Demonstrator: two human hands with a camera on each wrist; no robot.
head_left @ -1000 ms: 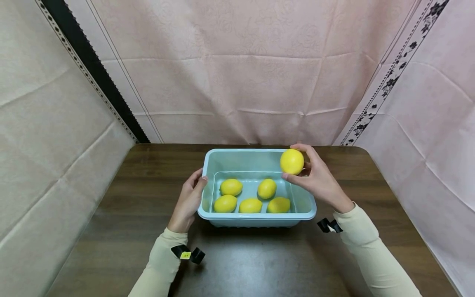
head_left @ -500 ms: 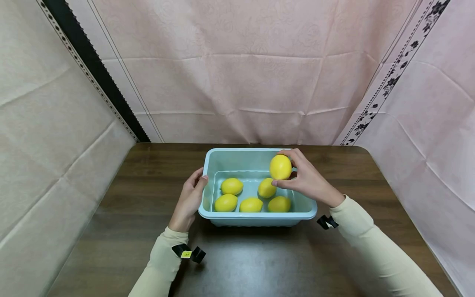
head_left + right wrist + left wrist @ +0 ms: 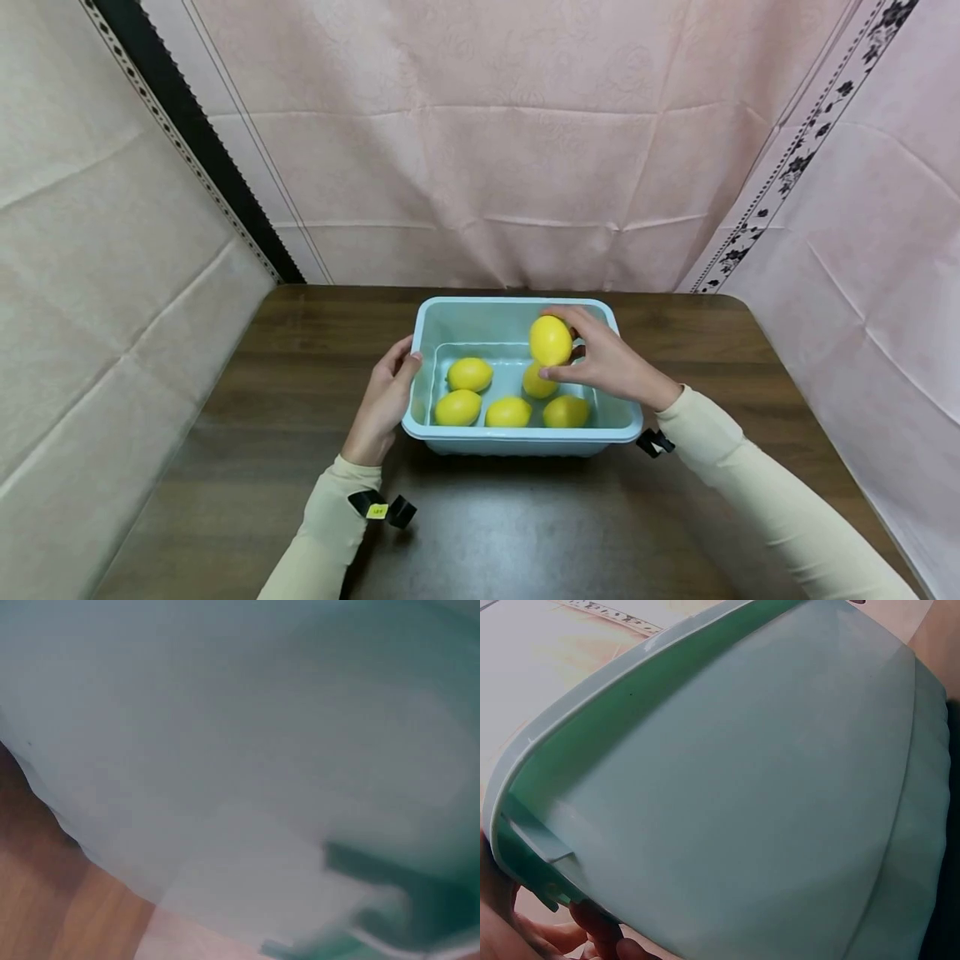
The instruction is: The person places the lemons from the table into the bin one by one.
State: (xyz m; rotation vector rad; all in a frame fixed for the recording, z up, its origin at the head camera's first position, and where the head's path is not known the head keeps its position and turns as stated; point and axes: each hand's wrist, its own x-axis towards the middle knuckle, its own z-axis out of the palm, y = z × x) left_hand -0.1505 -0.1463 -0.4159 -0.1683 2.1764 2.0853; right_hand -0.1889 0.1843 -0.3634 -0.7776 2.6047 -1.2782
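A light blue plastic basin [image 3: 517, 434] stands on the table with several yellow lemons [image 3: 507, 412] on its floor. My left hand [image 3: 381, 404] grips the basin's left rim, thumb over the top edge; in the left wrist view its fingers [image 3: 596, 930] curl under the rim beside the outer wall. Between thumb and fingertips my right hand [image 3: 611, 362] holds another lemon [image 3: 551, 340] above the right half of the basin. This held lemon partly covers one lying below it. The right wrist view is filled by the blurred outer wall [image 3: 225, 750] of the basin, without the lemon.
The dark wooden table [image 3: 517, 525] extends around the basin on all sides. Pale cloth [image 3: 525, 183] hangs behind it, with further cloth panels at left and right. Black camera mounts [image 3: 382, 508] sit on both wrists.
The right hand has carried its lemon leftward and slightly down, from near the basin's right rim to over its inside. The left hand keeps its grip on the rim.
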